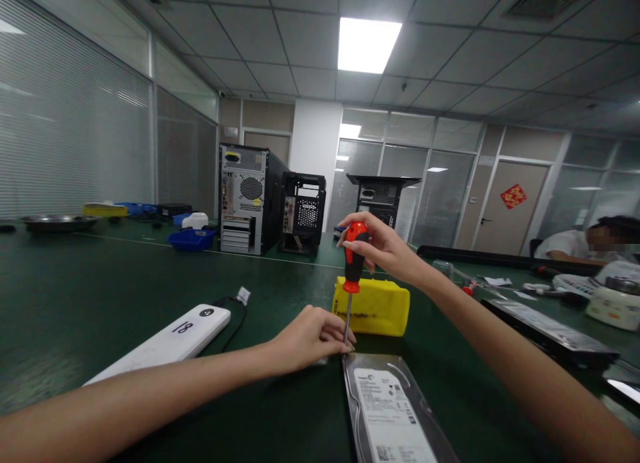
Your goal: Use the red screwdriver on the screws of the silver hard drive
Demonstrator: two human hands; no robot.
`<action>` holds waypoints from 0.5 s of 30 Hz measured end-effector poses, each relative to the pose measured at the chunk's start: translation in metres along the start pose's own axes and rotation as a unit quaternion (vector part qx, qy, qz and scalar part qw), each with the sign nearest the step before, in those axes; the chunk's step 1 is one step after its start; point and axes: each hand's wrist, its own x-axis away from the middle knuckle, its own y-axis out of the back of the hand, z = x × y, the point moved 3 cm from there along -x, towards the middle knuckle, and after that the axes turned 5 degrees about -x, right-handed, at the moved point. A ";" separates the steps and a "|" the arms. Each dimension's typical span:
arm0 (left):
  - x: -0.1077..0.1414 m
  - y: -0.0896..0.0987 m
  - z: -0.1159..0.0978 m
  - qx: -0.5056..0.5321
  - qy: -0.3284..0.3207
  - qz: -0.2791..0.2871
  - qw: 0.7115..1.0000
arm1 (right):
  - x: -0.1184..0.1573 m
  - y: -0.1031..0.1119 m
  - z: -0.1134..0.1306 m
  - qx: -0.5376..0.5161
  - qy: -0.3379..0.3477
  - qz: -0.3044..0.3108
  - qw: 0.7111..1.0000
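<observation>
My right hand [376,245] is closed around the red and black handle of a screwdriver [353,270], which stands upright. Its shaft runs down to the far left corner of a hard drive [393,410] that lies label up on the green table. The fingers of my left hand [320,333] are pinched about the lower end of the shaft, beside that corner. Where the tip meets the drive is hidden by those fingertips. Just behind the shaft sits a yellow plastic bin [383,308].
A white power strip [173,340] marked 18 lies left of the drive. Computer cases [250,196] stand at the back, near a blue tray [191,240]. On the right are another drive-like unit [550,326], a lidded jar [616,303] and a person [570,245].
</observation>
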 end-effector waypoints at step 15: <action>-0.001 -0.001 0.004 0.019 0.000 0.000 1.000 | -0.006 -0.007 -0.007 -0.033 0.027 -0.052 0.998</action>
